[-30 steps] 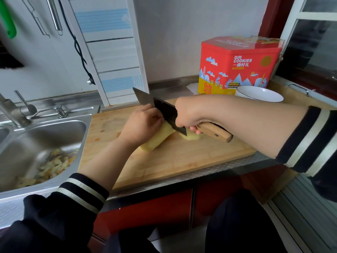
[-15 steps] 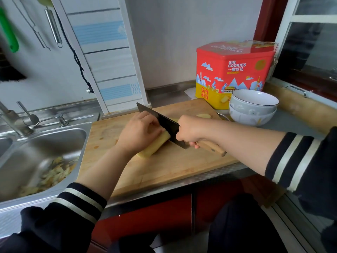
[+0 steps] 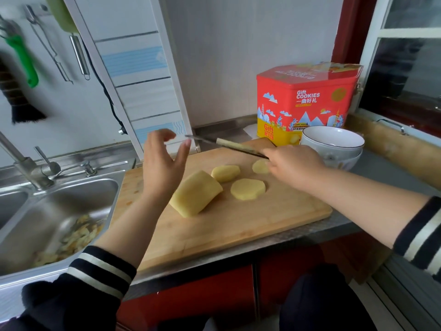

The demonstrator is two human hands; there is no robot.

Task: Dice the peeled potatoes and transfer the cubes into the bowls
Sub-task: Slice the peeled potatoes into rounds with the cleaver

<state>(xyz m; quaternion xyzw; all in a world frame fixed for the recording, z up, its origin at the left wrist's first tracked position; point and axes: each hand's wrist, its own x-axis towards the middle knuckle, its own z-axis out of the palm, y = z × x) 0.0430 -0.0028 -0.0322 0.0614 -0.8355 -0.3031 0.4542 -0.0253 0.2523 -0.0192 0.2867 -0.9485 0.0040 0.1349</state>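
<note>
Yellow potato (image 3: 196,196) sliced only thrice, none diced (bowls (image 3: 333,149) unfilled); right hand (image 3: 292,164) grasps knife (image 3: 229,145), left hand (image 3: 164,168) released.

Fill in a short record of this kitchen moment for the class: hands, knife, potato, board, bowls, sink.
left hand: raised above the board, fingers spread, holding nothing
right hand: grips the knife
knife: lifted, blade pointing toward the wall
potato block: uncut, on the cutting board
potato slices: three, lying right of the block
bowls: two stacked, white, beside the cookie tin
sink: holds peelings
</note>
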